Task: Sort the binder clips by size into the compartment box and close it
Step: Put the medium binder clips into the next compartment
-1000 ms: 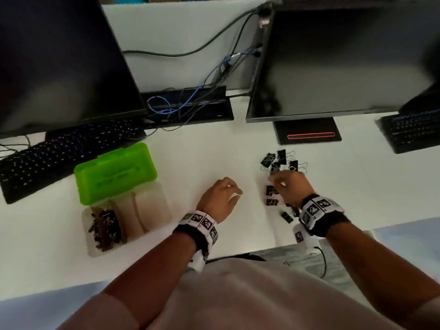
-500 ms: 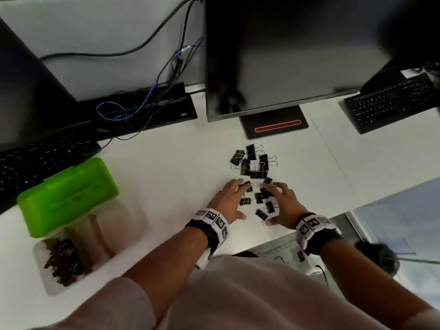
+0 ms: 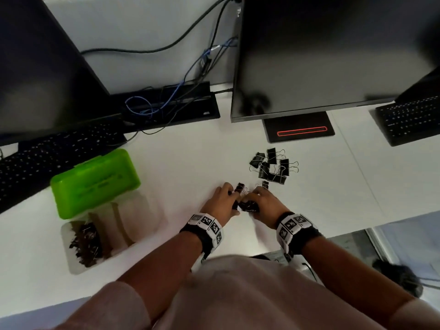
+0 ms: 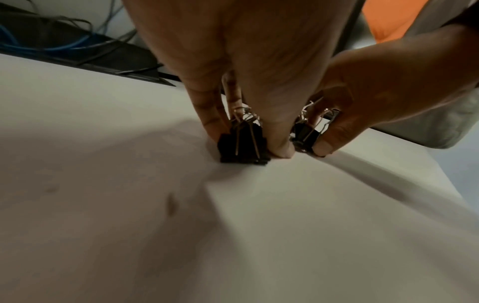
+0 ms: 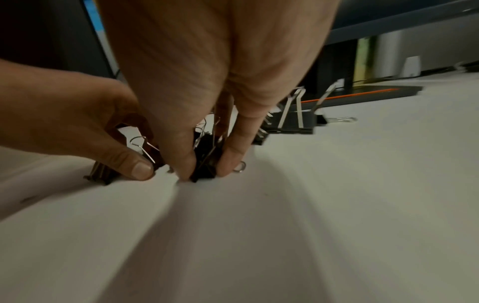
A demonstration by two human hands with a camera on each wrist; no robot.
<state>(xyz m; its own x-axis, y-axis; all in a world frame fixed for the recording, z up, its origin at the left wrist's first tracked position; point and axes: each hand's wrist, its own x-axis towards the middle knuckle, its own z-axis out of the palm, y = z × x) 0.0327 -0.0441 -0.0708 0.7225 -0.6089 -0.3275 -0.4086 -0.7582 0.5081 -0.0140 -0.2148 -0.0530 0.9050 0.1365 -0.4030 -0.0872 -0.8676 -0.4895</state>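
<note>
Both hands meet on the white desk near its front edge. My left hand pinches a bunch of medium black binder clips between fingers and thumb. My right hand pinches another bunch of medium clips right beside it. A pile of larger black clips lies just behind the hands. The compartment box stands open at the left, its green lid tipped back. Its left compartment holds several small clips; the other compartments look empty.
Two dark monitors stand at the back, the right one on a black base. A keyboard lies behind the box and another keyboard at the far right. Cables run along the back. The desk edge is close behind my wrists.
Both hands have closed from spread over the scattered medium clips to pinching them into two bunches side by side. The head view has swung back left, so the box shows more fully.
</note>
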